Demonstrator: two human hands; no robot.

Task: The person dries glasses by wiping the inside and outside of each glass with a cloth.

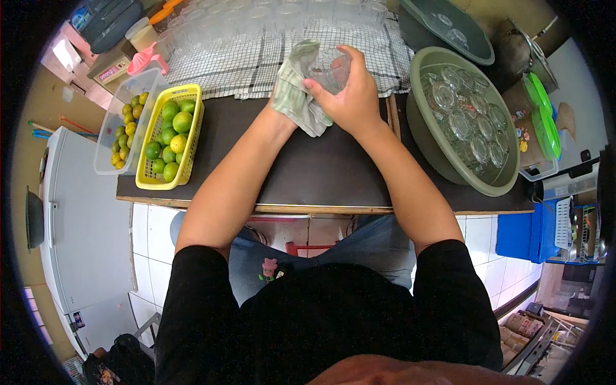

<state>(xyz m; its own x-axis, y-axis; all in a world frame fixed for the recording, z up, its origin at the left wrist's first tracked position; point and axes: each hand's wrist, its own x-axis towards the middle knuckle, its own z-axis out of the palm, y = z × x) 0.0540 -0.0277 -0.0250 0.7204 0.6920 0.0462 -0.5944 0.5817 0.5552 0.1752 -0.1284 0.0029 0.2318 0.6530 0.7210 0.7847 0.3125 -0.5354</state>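
Above the dark tabletop, my right hand point(355, 97) grips a clear drinking glass point(331, 70), thumb on the near side and fingers round the far side. A pale green and white checked cloth point(296, 86) is draped over my left hand point(282, 115), hiding most of its fingers. My left hand is closed on the cloth, which is pressed against the left side of the glass. Rows of upside-down glasses point(289, 18) stand beyond my hands on a black-and-white checked cloth point(224, 61).
At right, a large green-grey basin point(420, 115) holds several clear glasses, with another dark basin point(478, 48) behind it. At left are a yellow basket point(196, 128) of green citrus fruit and a clear container point(102, 151) of smaller fruit. The table's wooden edge point(321, 209) lies before me.
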